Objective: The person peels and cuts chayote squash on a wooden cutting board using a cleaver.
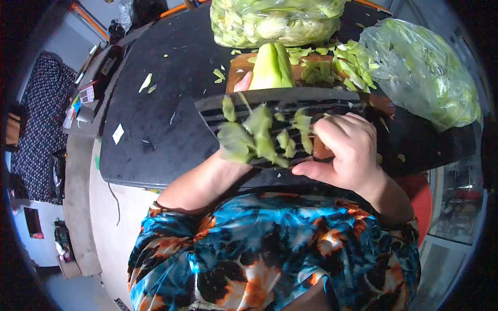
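Note:
A broad-bladed cleaver (210, 111) is in my right hand (346, 147), its fingers and thumb closed around the handle end. Several green peelings (262, 132) cling to the blade, somewhat blurred. Behind the cleaver, a pale green ridged vegetable (272, 67) stands over a brown cutting board (238, 65). Against its left side shows a fingertip of my left hand (243, 82), gripping it; the blade hides most of that hand. Thin green slices (353, 65) are heaped on the board's right part and beside it.
A clear plastic bag of pale green pieces (275, 26) sits at the table's back. Another filled plastic bag (420, 72) is at the right. Scraps are scattered over the black table (155, 119). A side counter (85, 109) with small items stands to the left.

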The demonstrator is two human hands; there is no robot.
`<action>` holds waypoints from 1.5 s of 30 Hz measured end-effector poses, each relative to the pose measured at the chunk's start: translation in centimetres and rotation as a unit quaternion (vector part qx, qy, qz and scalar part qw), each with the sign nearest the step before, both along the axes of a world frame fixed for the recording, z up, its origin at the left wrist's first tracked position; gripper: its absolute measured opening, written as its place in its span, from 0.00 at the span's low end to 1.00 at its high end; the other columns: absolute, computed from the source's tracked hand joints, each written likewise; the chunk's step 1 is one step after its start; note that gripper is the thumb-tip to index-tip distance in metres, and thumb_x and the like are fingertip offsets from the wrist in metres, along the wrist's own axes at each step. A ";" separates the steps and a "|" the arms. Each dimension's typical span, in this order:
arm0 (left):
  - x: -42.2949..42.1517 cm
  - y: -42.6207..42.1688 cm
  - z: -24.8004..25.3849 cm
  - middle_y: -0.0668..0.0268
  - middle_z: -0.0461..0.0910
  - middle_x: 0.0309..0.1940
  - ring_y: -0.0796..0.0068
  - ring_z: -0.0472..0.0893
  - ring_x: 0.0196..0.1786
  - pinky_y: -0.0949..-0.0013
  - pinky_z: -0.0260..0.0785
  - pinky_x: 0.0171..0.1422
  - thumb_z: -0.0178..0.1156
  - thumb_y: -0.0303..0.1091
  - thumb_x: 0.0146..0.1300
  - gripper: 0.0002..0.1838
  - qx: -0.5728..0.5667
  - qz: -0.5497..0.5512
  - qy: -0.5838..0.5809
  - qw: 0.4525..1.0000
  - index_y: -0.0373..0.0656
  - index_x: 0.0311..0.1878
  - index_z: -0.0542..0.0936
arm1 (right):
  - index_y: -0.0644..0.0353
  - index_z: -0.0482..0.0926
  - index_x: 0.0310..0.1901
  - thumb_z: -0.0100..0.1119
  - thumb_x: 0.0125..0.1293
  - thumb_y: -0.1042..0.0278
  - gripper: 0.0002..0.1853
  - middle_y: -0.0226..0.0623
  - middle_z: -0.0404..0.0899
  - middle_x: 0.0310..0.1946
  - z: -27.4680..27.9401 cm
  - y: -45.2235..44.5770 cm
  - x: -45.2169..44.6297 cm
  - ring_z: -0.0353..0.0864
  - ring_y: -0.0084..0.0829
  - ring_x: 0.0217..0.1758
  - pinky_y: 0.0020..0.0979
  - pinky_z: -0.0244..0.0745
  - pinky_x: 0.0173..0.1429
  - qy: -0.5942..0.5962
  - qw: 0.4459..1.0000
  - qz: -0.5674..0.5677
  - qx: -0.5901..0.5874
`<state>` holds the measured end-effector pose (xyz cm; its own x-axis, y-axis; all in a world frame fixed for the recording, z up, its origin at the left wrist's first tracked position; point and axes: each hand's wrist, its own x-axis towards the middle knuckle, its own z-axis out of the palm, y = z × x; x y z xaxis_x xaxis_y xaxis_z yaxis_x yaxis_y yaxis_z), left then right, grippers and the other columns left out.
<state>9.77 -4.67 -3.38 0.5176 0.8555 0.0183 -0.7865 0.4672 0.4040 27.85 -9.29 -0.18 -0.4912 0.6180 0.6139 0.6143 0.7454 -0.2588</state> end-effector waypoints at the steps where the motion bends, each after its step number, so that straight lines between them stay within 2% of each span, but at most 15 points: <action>1: 0.0 -0.1 0.1 0.60 0.77 0.46 0.65 0.77 0.46 0.60 0.70 0.53 0.46 0.56 0.63 0.26 -0.023 -0.004 0.005 1.000 0.45 0.54 0.71 | 0.59 0.69 0.24 0.60 0.47 0.34 0.30 0.36 0.66 0.17 -0.1 0.0 0.0 0.70 0.41 0.19 0.36 0.62 0.26 -0.001 1.000 0.001 0.006; 8: 0.7 0.2 -0.9 0.59 0.76 0.46 0.61 0.78 0.45 0.57 0.71 0.53 0.45 0.57 0.63 0.27 -0.125 0.067 -0.007 0.990 0.45 0.53 0.71 | 0.59 0.67 0.23 0.60 0.48 0.35 0.30 0.37 0.67 0.16 -0.1 0.6 -0.2 0.70 0.42 0.20 0.37 0.62 0.25 -0.010 0.999 -0.030 0.021; 9: 1.7 -0.4 -0.7 0.59 0.76 0.43 0.64 0.78 0.37 0.62 0.73 0.41 0.44 0.58 0.62 0.28 -0.131 0.074 0.096 0.984 0.46 0.53 0.71 | 0.58 0.67 0.23 0.61 0.49 0.36 0.29 0.38 0.67 0.16 0.1 1.1 0.1 0.70 0.42 0.20 0.37 0.62 0.25 -0.017 0.998 -0.050 0.017; 11: 0.4 0.2 -2.1 0.61 0.74 0.37 0.68 0.73 0.28 0.71 0.67 0.29 0.45 0.62 0.59 0.30 -0.049 -0.096 -0.033 0.994 0.45 0.52 0.70 | 0.61 0.65 0.22 0.64 0.53 0.51 0.23 0.41 0.64 0.13 -0.1 3.2 1.0 0.67 0.42 0.17 0.36 0.60 0.23 0.055 0.993 -0.085 -0.055; 12: 1.0 0.3 -1.3 0.61 0.73 0.35 0.71 0.67 0.23 0.73 0.60 0.23 0.45 0.65 0.56 0.33 -0.049 -0.041 0.040 0.997 0.43 0.51 0.70 | 0.60 0.70 0.20 0.59 0.56 0.42 0.26 0.42 0.71 0.14 0.5 4.5 1.4 0.73 0.44 0.18 0.40 0.66 0.23 0.063 0.980 -0.161 -0.099; 14: 1.2 -0.1 -0.9 0.61 0.74 0.35 0.71 0.68 0.24 0.73 0.60 0.23 0.45 0.65 0.57 0.34 -0.032 -0.046 0.050 0.997 0.43 0.51 0.70 | 0.64 0.72 0.22 0.54 0.61 0.45 0.25 0.46 0.72 0.17 -0.1 7.7 3.4 0.72 0.45 0.20 0.37 0.65 0.26 0.082 0.960 -0.240 -0.118; 23: 1.3 0.7 -0.4 0.63 0.76 0.39 0.68 0.76 0.30 0.72 0.73 0.30 0.42 0.66 0.59 0.35 -0.082 0.024 0.073 0.994 0.43 0.53 0.71 | 0.65 0.67 0.21 0.53 0.65 0.54 0.23 0.31 0.59 0.13 -0.3 4.9 3.3 0.56 0.20 0.20 0.28 0.56 0.25 0.251 0.947 -0.119 -0.161; 26: 0.3 1.5 -1.9 0.62 0.76 0.42 0.64 0.78 0.36 0.65 0.74 0.40 0.42 0.66 0.59 0.35 -0.021 -0.065 -0.006 0.998 0.44 0.54 0.71 | 0.62 0.65 0.19 0.61 0.59 0.54 0.23 0.34 0.60 0.12 -0.4 3.0 2.9 0.58 0.24 0.15 0.31 0.55 0.20 0.173 0.974 -0.066 -0.128; 28: 1.1 0.2 -0.7 0.62 0.76 0.45 0.63 0.77 0.42 0.60 0.71 0.49 0.41 0.66 0.60 0.34 -0.073 0.020 0.030 0.997 0.45 0.55 0.71 | 0.60 0.66 0.20 0.65 0.53 0.49 0.23 0.36 0.68 0.14 0.6 1.0 1.7 0.71 0.38 0.16 0.33 0.63 0.21 0.113 0.982 -0.051 -0.142; 29: 1.3 -0.3 -0.3 0.61 0.76 0.46 0.62 0.77 0.45 0.57 0.70 0.53 0.41 0.65 0.60 0.34 -0.099 0.061 0.048 0.992 0.45 0.56 0.71 | 0.57 0.67 0.21 0.64 0.51 0.43 0.24 0.35 0.69 0.15 0.4 0.9 1.3 0.73 0.39 0.18 0.35 0.66 0.23 0.057 0.997 -0.027 -0.041; 30: 0.6 0.5 -1.9 0.62 0.75 0.51 0.62 0.74 0.52 0.54 0.62 0.62 0.43 0.63 0.61 0.33 0.044 -0.025 -0.096 0.994 0.47 0.58 0.70 | 0.56 0.67 0.21 0.63 0.50 0.41 0.25 0.34 0.69 0.15 0.6 0.3 0.9 0.73 0.39 0.19 0.36 0.67 0.24 0.024 0.999 -0.028 -0.029; 31: 0.2 1.6 -2.1 0.61 0.75 0.51 0.64 0.75 0.51 0.58 0.65 0.60 0.46 0.61 0.61 0.31 -0.011 -0.020 0.011 1.000 0.46 0.58 0.69 | 0.55 0.67 0.21 0.62 0.50 0.39 0.26 0.34 0.70 0.15 0.8 -0.3 0.6 0.73 0.38 0.19 0.37 0.69 0.26 -0.010 0.999 -0.029 -0.016; 34: 0.4 1.0 -1.3 0.60 0.76 0.47 0.64 0.77 0.48 0.60 0.69 0.56 0.51 0.56 0.61 0.29 -0.022 0.010 0.025 0.999 0.46 0.57 0.70 | 0.57 0.68 0.22 0.62 0.47 0.36 0.28 0.33 0.65 0.15 0.4 -0.5 0.1 0.69 0.38 0.19 0.34 0.62 0.27 -0.012 1.000 -0.019 0.005; 42: 0.3 1.1 -1.1 0.60 0.75 0.48 0.62 0.76 0.49 0.58 0.69 0.55 0.50 0.58 0.60 0.29 -0.039 -0.089 -0.046 0.994 0.47 0.57 0.70 | 0.57 0.68 0.23 0.62 0.47 0.37 0.28 0.36 0.68 0.16 -0.1 0.1 0.1 0.72 0.40 0.21 0.37 0.65 0.27 -0.026 0.998 -0.045 0.029; 45: 1.8 -0.5 -0.4 0.63 0.76 0.44 0.69 0.78 0.43 0.65 0.74 0.44 0.46 0.62 0.60 0.30 -0.114 0.115 0.193 0.968 0.48 0.54 0.70 | 0.54 0.67 0.21 0.60 0.50 0.37 0.26 0.34 0.70 0.16 -0.1 1.0 0.3 0.74 0.39 0.19 0.37 0.68 0.25 -0.050 0.991 -0.117 0.051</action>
